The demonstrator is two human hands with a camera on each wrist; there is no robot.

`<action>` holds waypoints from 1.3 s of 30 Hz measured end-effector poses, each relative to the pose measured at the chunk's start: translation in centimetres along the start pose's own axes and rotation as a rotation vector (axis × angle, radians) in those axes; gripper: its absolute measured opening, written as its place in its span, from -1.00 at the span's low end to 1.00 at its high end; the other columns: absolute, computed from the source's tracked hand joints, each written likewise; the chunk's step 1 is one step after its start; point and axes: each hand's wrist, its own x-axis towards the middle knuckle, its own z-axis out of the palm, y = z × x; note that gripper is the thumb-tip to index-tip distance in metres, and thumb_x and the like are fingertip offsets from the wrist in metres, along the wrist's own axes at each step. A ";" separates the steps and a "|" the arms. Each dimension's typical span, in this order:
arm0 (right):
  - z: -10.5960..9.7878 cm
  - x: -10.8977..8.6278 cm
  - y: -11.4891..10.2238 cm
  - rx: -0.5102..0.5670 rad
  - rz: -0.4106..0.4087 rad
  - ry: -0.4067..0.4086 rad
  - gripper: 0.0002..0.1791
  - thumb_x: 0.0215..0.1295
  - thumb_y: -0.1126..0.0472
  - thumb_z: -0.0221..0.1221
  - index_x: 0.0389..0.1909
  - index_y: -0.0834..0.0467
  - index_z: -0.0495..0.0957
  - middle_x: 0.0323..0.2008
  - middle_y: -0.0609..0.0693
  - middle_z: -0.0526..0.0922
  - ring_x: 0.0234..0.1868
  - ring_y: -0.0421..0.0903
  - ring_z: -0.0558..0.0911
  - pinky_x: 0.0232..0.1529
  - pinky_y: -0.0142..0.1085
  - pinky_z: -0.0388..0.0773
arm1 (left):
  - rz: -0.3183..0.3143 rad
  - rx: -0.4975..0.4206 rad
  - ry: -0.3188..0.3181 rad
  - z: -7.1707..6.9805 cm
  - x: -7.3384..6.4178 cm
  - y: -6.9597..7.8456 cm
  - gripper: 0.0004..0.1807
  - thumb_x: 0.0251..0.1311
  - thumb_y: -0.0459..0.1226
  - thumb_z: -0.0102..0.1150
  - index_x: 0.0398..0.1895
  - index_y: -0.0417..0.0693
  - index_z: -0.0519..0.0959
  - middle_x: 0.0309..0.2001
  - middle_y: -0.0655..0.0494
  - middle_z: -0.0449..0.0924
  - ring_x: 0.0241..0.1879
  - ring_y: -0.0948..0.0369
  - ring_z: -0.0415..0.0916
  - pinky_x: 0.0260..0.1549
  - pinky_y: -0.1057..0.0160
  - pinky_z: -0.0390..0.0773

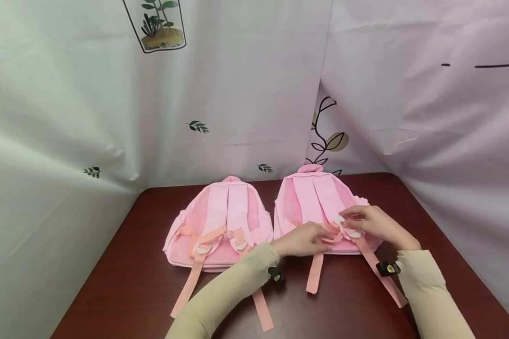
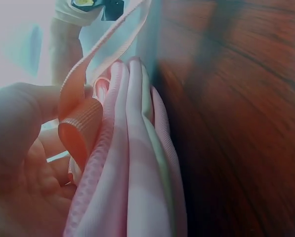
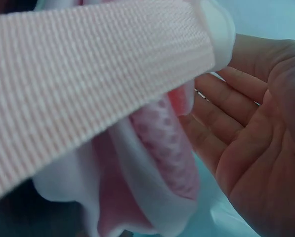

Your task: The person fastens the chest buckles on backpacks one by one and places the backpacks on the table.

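Observation:
The right-hand pink backpack [image 1: 285, 205] lies back side up on the table, its two padded shoulder straps showing. My right hand [image 1: 379, 226] pinches a white plastic buckle [image 3: 221, 37] on its right strap; a peach webbing strap [image 1: 375, 266] trails from there toward the front edge. Close by, my left hand [image 1: 302, 240] pinches a piece of peach webbing [image 2: 83, 121] low on the same backpack, between thumb and fingers. Webbing also loops up from that hand in the left wrist view. In the head view my fingers partly hide the webbing.
A second pink backpack [image 1: 226, 207] lies to the left, back side up, its loose webbing ends spread toward the front. Both lie on a dark red-brown table [image 1: 127, 273]. A pale printed curtain [image 1: 246, 94] hangs behind and along both sides.

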 end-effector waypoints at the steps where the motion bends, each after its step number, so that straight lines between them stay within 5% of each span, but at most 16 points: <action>1: 0.0 0.0 0.0 0.011 0.003 -0.010 -0.68 0.28 0.16 0.37 0.02 0.19 0.70 -0.13 -0.04 0.75 -0.21 -0.17 0.61 -0.19 -0.32 0.57 | 0.000 0.009 0.002 0.0 0.0 0.1 -0.66 0.37 -0.21 0.23 0.14 -0.12 0.66 0.06 0.17 0.69 -0.05 0.45 0.50 0.08 0.58 0.33; 7: 0.5 0.6 0.4 0.064 0.020 -0.040 -0.65 0.26 0.15 0.38 0.01 0.24 0.70 -0.12 0.03 0.75 -0.29 -0.21 0.61 -0.27 -0.36 0.57 | 0.002 0.029 0.031 0.4 -0.2 0.1 -0.79 0.33 -0.21 0.26 -0.06 -0.07 0.74 -0.13 0.21 0.71 -0.18 0.43 0.46 0.01 0.57 0.33; 18: 1.3 1.3 1.0 0.135 0.081 -0.122 -0.60 0.28 0.15 0.36 0.06 0.28 0.66 -0.08 0.09 0.73 -0.16 -0.11 0.65 -0.13 -0.33 0.58 | 0.012 -0.028 0.093 1.4 -0.6 -0.5 -0.79 0.40 -0.20 0.19 -0.07 -0.05 0.75 -0.18 0.23 0.71 -0.16 0.47 0.50 -0.04 0.59 0.38; 23: 1.7 1.3 1.4 0.146 0.109 -0.132 -0.64 0.26 0.14 0.37 0.01 0.23 0.68 -0.15 0.01 0.72 -0.25 -0.16 0.57 -0.21 -0.35 0.53 | -0.030 -0.145 0.133 1.8 -1.1 -0.8 -0.75 0.45 -0.18 0.14 0.01 -0.03 0.73 -0.13 0.25 0.70 -0.15 0.50 0.49 -0.06 0.57 0.42; 27: 1.6 1.3 1.5 0.159 0.112 -0.128 -0.67 0.26 0.17 0.36 0.00 0.21 0.69 -0.16 -0.01 0.72 -0.25 -0.16 0.57 -0.19 -0.35 0.53 | -0.105 -0.249 0.210 1.9 -1.7 -1.0 -0.78 0.45 -0.16 0.14 -0.04 0.01 0.73 -0.32 0.31 0.64 -0.35 0.51 0.47 -0.23 0.54 0.47; 34: 1.0 1.8 1.1 0.184 0.092 -0.086 -0.69 0.24 0.17 0.39 -0.03 0.19 0.70 -0.15 -0.01 0.73 -0.19 -0.14 0.63 -0.14 -0.36 0.56 | -0.186 -0.466 0.342 0.4 -2.0 -0.9 -0.71 0.46 -0.13 0.14 -0.03 -0.12 0.70 -0.28 0.16 0.66 -0.53 0.42 0.56 -0.38 0.42 0.61; 39: 0.6 2.0 0.7 0.228 0.107 -0.079 -0.68 0.23 0.13 0.41 -0.04 0.18 0.69 -0.15 0.01 0.74 -0.13 -0.11 0.66 -0.10 -0.39 0.56 | -0.202 -0.464 0.442 -1.6 -2.5 -1.3 -0.70 0.46 -0.10 0.14 0.02 -0.05 0.73 -0.10 0.15 0.75 -0.18 0.43 0.61 -0.07 0.41 0.56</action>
